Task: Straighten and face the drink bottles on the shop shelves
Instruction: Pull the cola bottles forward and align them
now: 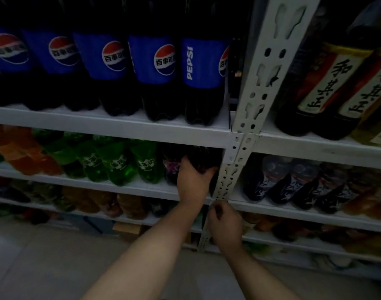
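One dark bottle (203, 158) upright, left hand (192, 182) gripping it

Left grip (192, 182): a bare hand shown from its back; broad across the knuckles, with the thumb's edge visible on the right side.
Right grip (225, 226): a bare hand shown from its back; the finger joints are rounded, and finer detail is lost in the dim light.
Left forearm (146, 256): bare along its whole visible length, smooth in outline, tapering toward the wrist.
Right forearm (252, 276): bare likewise; widest at the lower frame edge, narrowing at the wrist.
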Available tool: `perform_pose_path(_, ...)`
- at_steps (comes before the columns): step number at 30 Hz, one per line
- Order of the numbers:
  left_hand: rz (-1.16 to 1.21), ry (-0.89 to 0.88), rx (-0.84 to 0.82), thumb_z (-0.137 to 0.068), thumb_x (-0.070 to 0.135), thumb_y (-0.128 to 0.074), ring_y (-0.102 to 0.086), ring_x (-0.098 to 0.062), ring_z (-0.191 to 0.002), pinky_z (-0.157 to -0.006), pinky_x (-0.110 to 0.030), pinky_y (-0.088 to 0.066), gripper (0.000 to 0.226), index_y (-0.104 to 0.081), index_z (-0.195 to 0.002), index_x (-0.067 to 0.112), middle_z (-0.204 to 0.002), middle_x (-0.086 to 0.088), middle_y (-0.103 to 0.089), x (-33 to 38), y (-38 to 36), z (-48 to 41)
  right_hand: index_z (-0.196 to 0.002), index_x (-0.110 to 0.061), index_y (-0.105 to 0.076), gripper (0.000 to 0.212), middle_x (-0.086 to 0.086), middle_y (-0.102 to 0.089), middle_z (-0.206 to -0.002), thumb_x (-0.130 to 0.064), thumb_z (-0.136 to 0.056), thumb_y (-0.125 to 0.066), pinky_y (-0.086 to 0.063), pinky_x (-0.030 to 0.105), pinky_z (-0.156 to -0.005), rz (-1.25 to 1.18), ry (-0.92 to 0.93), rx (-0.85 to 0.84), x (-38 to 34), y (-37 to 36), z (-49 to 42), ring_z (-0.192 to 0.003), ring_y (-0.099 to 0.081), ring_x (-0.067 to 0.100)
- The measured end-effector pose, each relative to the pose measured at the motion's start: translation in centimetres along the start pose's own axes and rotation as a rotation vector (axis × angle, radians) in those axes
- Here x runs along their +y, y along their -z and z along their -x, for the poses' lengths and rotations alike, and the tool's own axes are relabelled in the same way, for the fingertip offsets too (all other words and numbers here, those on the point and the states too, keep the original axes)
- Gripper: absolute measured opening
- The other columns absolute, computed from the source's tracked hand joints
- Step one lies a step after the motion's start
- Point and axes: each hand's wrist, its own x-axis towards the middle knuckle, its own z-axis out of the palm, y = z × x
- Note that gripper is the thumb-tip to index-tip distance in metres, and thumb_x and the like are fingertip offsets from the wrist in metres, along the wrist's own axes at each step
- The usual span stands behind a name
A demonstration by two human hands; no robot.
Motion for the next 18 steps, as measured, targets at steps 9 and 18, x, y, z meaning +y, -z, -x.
perform_pose_path(9,-0.313,-0.148,-0.173,-0.076,0.05,-0.073,-0.064,-0.028,-0.089,-0.063,-0.028,-0.049,0.063,-0.05,-0.112,0.003,-0.101,-0.014,-0.066,0.5,3.1,-0.9,-0.084,-0.019,-0.062,0.005,-0.002,-0.065,-0.077,-0.019,-0.087,-0.059,-0.046,0.026,-0.063,-0.085,-0.12,-0.063,-0.9,1.7,-1.2,-0.072,-0.06,0.015)
perform_pose_path(18,-0.324,-0.236,0.029,-0.081,0.03,-0.07,-0.064,-0.02,-0.09,-0.07,-0.023,-0.045,0.04,-0.059,-0.115,0.012,-0.099,-0.002,-0.069,0.0,10.2,-1.2,-0.15,-0.018,-0.019,0.071,-0.003,-0.036,-0.147,-0.019,-0.09,-0.057,-0.029,0.025,-0.111,-0.246,0.138,-0.222,-6.8,2.1,-2.7,-0.133,-0.035,0.008)
